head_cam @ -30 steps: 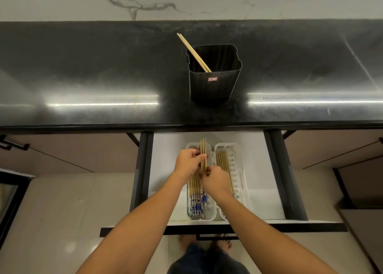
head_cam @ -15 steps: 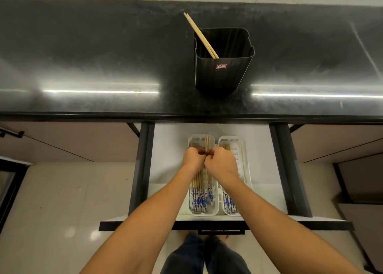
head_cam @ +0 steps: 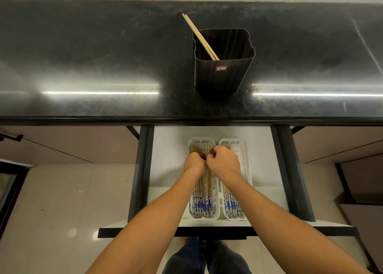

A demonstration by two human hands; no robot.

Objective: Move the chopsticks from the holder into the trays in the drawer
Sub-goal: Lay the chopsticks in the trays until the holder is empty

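Both grips are pinching tight: the left hand and right hand, knuckles touching, are holding the held chopsticks over the left tray, which is lying beside the right tray in the open drawer. Two more chopsticks are leaning in the black holder, standing midway along the counter.

The holder is set on the countertop, behind the open drawer, and a pair of chopsticks is leaned in it towards its left rear corner. In the drawer the left tray and the right tray are laid side by side, with chopsticks laid lengthwise in each. The left hand and the right hand are held together over the trays' far halves.
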